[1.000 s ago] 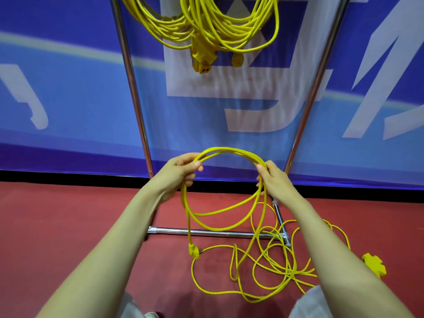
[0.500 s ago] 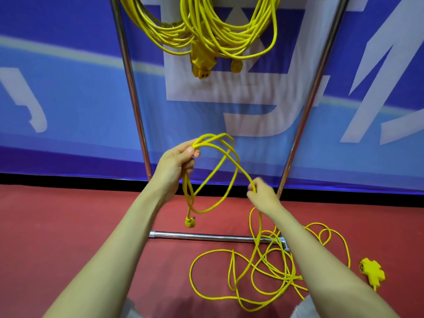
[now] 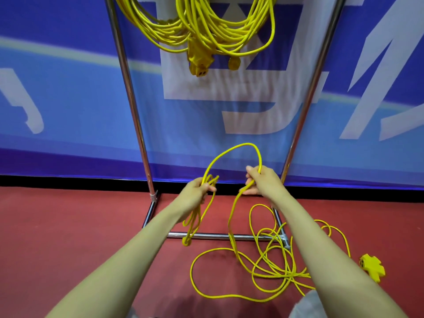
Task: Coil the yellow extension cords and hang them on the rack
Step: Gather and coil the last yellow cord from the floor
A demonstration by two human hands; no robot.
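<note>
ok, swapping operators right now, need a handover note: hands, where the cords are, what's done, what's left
Left hand grips a few finished loops of the yellow cord; its plug dangles near the base bar of the rack.
Right hand grips the same cord, a new loop arching between the hands.
The uncoiled remainder lies tangled on the red floor, socket end at far right.
Done: coiled cords hang at the top of the rack.
Left: finish coiling this one, then hang it.

Open window mid-frame between left upright point(image 3: 128, 88) and right upright point(image 3: 312, 88), banner point(image 3: 68, 99) behind. Hung cord coils point(image 3: 206, 31) fill top centre. Base crossbar point(image 3: 213, 236) and loose cord point(image 3: 290, 275) clutter lower right; red floor point(image 3: 68, 226) lower left free.
</note>
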